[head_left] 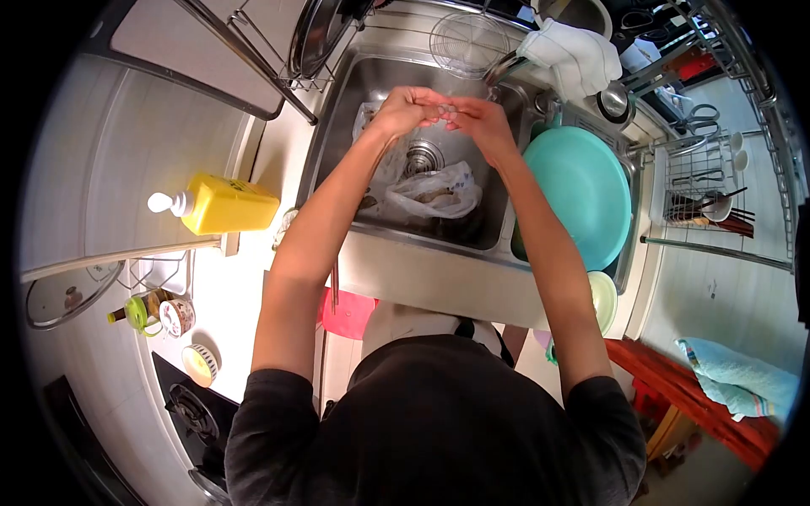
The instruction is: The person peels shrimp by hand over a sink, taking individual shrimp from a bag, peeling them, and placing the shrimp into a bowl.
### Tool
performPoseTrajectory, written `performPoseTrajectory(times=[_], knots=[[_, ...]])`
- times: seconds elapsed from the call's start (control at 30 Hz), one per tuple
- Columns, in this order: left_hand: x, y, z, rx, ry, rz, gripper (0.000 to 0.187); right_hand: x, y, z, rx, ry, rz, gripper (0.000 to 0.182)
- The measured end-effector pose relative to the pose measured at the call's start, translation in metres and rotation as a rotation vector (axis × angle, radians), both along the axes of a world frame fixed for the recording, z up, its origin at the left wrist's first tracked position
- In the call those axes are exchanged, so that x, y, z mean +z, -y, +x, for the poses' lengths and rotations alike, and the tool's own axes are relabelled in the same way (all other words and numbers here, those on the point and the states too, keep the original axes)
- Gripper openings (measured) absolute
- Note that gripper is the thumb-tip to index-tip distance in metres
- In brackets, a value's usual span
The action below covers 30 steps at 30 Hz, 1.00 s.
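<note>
Over the far part of the metal sink [325, 181], my left hand [407, 110] and my right hand [483, 123] meet at the fingertips. The fingers of both are closed in a pinch. Whatever lies between them, if anything, is too small to make out. Below the hands is the round drain strainer [423, 157]. A clear plastic bag [439, 192] with something brownish in it lies at the sink's near side. Another crumpled clear bag [390, 164] rests at the left, partly hidden by my left wrist.
A large turquoise basin [582, 194] covers the right-hand bowl. Behind my right hand, a white cloth [574, 57] hangs over the faucet [504, 67]. On the left counter stands a yellow pump bottle [228, 205]. A wire rack [700, 181] holds utensils at right.
</note>
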<state>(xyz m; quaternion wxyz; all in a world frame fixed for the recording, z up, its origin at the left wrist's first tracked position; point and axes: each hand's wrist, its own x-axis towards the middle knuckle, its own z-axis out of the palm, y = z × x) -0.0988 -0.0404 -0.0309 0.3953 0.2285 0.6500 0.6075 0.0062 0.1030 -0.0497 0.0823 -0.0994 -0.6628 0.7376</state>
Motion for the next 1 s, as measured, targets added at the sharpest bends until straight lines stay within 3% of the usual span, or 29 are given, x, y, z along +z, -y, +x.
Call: performPoseTrajectory(times=[0.13,0.23,0.3,0.53,0.6,0.73,0.87,0.9,0.97,1.0], knots=[[0.013,0.003,0.006,-0.011,0.01,-0.005,0.019,0.008,0.0,0.01,-0.045,-0.012,0.099,0.03],[0.012,0.007,0.0,-0.045,0.133,0.066,0.019,0.023,-0.001,0.021,-0.056,0.202,-0.009,0.027],[0.013,0.01,-0.003,-0.029,0.161,0.06,0.018,0.03,-0.003,0.026,0.0,0.247,-0.407,0.03],[0.022,0.033,-0.013,0.025,0.307,0.152,0.015,0.025,-0.007,0.036,0.221,0.169,-0.451,0.033],[0.024,0.04,-0.011,0.053,0.313,0.151,0.014,0.01,-0.008,0.039,0.317,0.07,-0.504,0.028],[0.026,0.058,0.004,0.054,0.238,0.059,0.016,-0.086,0.024,0.04,0.32,0.168,-0.552,0.027],[0.021,0.074,0.011,-0.027,0.228,0.061,0.023,-0.105,0.056,0.052,0.115,0.461,0.943,0.029],[0.014,0.075,0.009,-0.055,0.229,0.038,0.022,-0.096,0.052,0.049,0.095,0.344,0.98,0.024],[0.012,0.074,0.003,-0.076,0.212,0.009,0.02,-0.069,0.044,0.044,-0.054,0.117,0.471,0.025],[0.009,0.07,0.004,-0.064,0.223,0.002,0.02,-0.038,0.05,0.042,-0.102,0.128,0.136,0.025]])
